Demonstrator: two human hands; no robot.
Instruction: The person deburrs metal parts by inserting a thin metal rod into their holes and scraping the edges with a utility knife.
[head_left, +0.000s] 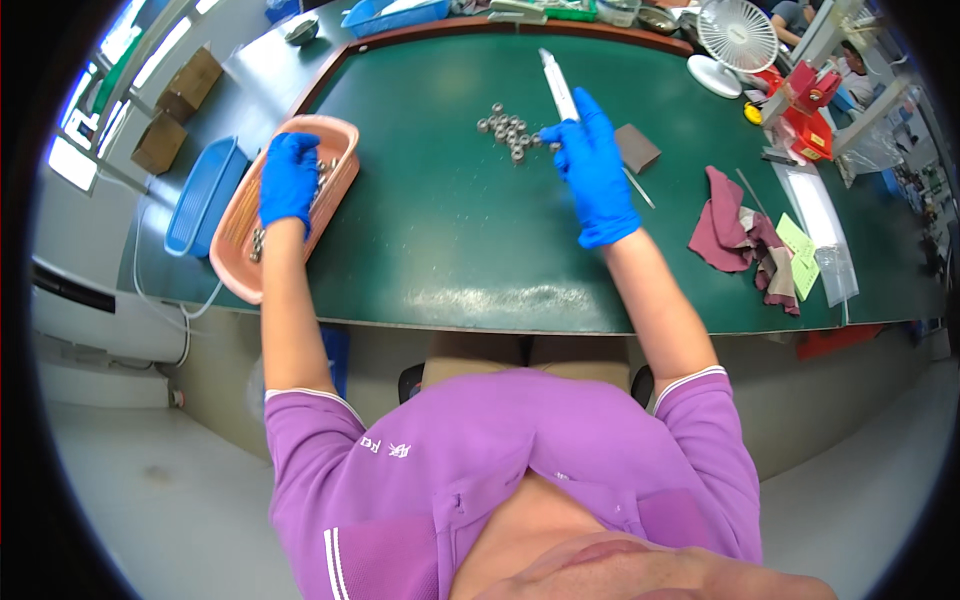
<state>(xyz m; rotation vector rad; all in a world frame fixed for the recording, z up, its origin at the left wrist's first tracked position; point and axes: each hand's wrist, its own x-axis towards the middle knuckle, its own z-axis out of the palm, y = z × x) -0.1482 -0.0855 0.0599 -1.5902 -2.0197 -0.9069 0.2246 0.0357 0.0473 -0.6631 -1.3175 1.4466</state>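
Note:
My left hand (288, 182), in a blue glove, reaches into a peach-coloured plastic basket (340, 138). Its fingers are curled down, and whatever they grip is hidden. Small metal parts (257, 245) lie in the basket beside and below that hand. My right hand (596, 172), gloved in blue too, is closed around a white pen-shaped tool (558, 86) whose narrow tip points away from me. Just left of this hand, a loose cluster of small round metal parts with holes (508, 130) lies on the green tabletop (450, 230). A brown-grey square sheet (637, 148) lies right of the hand.
A blue plastic basket (205, 200) stands left of the peach one. A thin rod (640, 190) lies beside my right hand. Farther right are a maroon cloth (720, 225) and yellow-green paper (798, 255). A white fan (737, 35) stands at the back right, with people beyond.

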